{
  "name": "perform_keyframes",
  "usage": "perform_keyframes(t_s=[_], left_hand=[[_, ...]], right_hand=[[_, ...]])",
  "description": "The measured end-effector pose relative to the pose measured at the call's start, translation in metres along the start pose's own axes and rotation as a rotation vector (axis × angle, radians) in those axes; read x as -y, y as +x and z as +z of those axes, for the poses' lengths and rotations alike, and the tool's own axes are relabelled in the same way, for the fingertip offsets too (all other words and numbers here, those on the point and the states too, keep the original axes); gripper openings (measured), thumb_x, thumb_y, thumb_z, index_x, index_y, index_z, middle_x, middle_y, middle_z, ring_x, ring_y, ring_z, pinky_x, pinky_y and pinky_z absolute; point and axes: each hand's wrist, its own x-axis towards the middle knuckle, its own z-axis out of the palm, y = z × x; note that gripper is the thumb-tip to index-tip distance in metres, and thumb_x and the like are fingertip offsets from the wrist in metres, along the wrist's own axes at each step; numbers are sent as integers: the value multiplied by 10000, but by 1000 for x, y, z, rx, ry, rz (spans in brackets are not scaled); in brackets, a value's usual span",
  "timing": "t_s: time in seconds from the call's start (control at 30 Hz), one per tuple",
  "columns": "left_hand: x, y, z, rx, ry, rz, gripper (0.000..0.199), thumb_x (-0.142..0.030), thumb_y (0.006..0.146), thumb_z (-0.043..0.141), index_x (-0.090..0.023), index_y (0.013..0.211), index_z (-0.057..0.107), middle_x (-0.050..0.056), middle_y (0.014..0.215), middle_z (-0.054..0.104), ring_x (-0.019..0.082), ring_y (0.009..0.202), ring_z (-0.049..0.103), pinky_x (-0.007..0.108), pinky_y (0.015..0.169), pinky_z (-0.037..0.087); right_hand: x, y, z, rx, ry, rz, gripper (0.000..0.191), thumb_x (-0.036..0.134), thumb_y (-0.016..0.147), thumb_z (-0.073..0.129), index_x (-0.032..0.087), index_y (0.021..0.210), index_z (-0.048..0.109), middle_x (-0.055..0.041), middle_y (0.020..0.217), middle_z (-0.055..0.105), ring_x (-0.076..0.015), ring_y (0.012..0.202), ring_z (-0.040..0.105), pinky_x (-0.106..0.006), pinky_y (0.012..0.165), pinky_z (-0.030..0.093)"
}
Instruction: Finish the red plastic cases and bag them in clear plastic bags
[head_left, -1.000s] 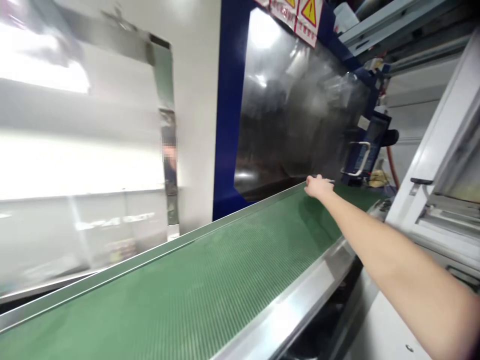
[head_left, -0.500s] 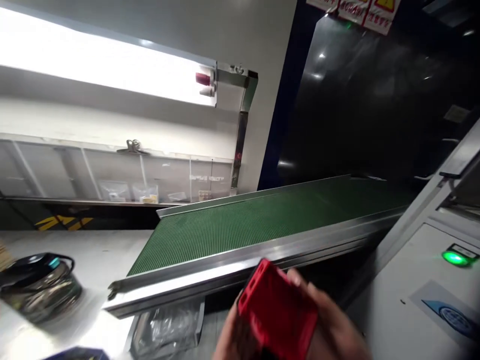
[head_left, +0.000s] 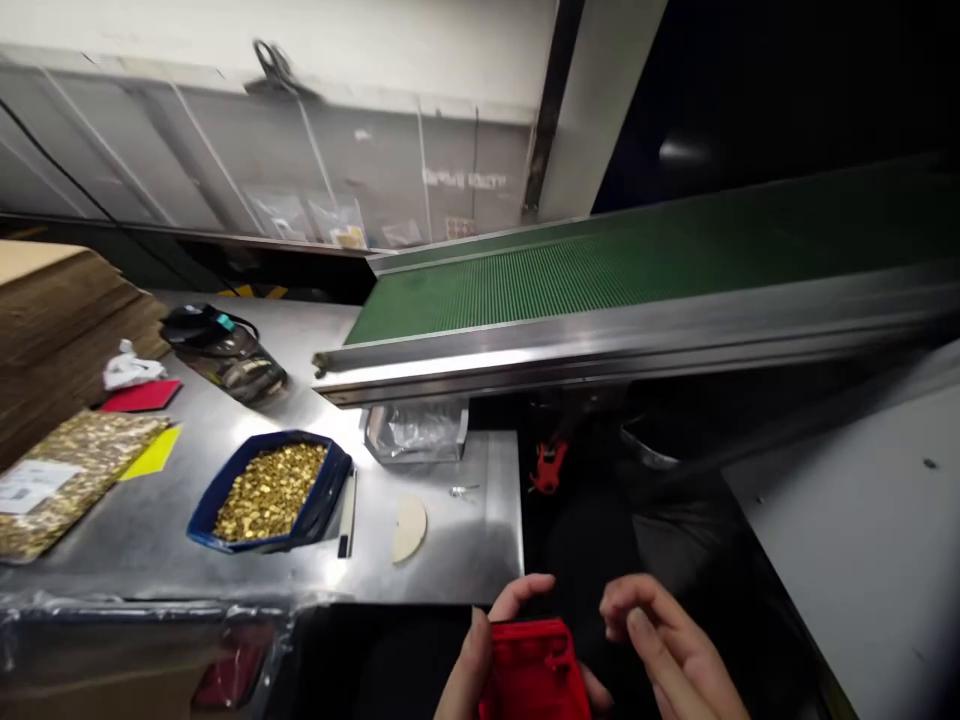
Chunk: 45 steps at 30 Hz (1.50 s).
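A red plastic housing (head_left: 534, 672), hollow and open on the side facing me, is in my left hand (head_left: 466, 672) at the bottom of the head view. The left thumb lies along its left edge, and other fingers reach behind and round it. Its lower part is cut off by the frame. To the right of the housing and apart from it, my right hand (head_left: 671, 645) hangs with its fingers loosely bent. A gap shows between its thumb and fingers, and I see nothing in them.
A green conveyor belt (head_left: 480, 295) slopes up rightward over the metal table (head_left: 457, 545). On the table are a blue bin (head_left: 206, 515) of small brass pieces, a bottle (head_left: 244, 365), a clear tray (head_left: 416, 440) and a cardboard stack (head_left: 67, 330). A white cabinet (head_left: 885, 540) flanks the right.
My view has tilted down and left, bringing the table with the brass pieces into sight. My right hand has come away from the red housing, which stays in my left hand.
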Motion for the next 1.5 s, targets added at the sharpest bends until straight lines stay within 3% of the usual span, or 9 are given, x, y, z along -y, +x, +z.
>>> perform_keyframes(t_s=[0.1, 0.23, 0.4, 0.57, 0.8, 1.0, 1.27, 1.5], left_hand=[[16, -8, 11, -75, -72, -103, 907, -851, 920, 298, -192, 1530, 426, 148, 984, 782, 341, 997, 749, 492, 991, 485], [24, -1, 25, -191, -51, -172, 843, -806, 932, 405, -211, 1526, 471, 159, 1266, 716, 383, 1210, 651, 549, 1119, 419], [26, 10, 33, -278, -8, -172, 826, -799, 931, 427, -181, 1463, 560, 161, 1318, 686, 395, 1319, 571, 542, 1191, 357], [25, 15, 39, -283, -41, -318, 736, -711, 947, 528, -167, 1438, 588, 166, 1269, 715, 408, 1284, 607, 565, 1172, 386], [28, 30, 45, -355, -29, -249, 639, -646, 973, 533, -181, 1402, 625, 129, 1308, 712, 384, 1324, 587, 523, 1203, 363], [29, 33, 44, -418, -100, -345, 611, -622, 997, 501, -141, 1334, 671, 165, 1265, 725, 385, 1255, 635, 515, 1137, 444], [30, 35, 36, -477, -40, -343, 617, -626, 968, 568, -193, 1403, 625, 131, 1198, 761, 365, 1207, 673, 509, 1128, 454], [32, 37, 34, -497, -89, -367, 619, -615, 963, 586, -142, 1357, 654, 147, 1153, 774, 358, 1178, 691, 475, 1113, 474]], right_hand=[[14, -10, 4, 174, 47, 12, 306, 532, 986, 571, 248, 997, 685, -73, 991, 703, -198, 919, 665, -279, 822, 543], [31, -12, 19, 354, 291, 15, 265, 461, 1028, 538, 226, 965, 645, -84, 982, 731, -216, 947, 702, -349, 881, 545], [24, -9, 18, 327, 309, 8, 313, 427, 1046, 507, 214, 921, 699, -80, 956, 726, -204, 929, 685, -330, 855, 532], [19, -8, 8, 341, 331, 20, 328, 425, 1048, 494, 202, 900, 683, -94, 981, 734, -229, 951, 684, -377, 911, 517], [10, -7, 3, 159, 354, -7, 296, 367, 1055, 504, 216, 808, 564, -50, 929, 745, -177, 851, 671, -303, 800, 513], [5, -4, 2, 232, 402, 64, 312, 407, 1053, 500, 188, 885, 646, -109, 1041, 762, -231, 952, 694, -387, 902, 520], [-1, -1, 0, 126, 254, 80, 312, 415, 1055, 509, 210, 826, 567, -58, 981, 771, -155, 787, 632, -300, 769, 486], [-8, 4, 0, 236, 315, 67, 348, 429, 1056, 494, 192, 837, 623, -86, 970, 762, -203, 887, 685, -360, 878, 520]])
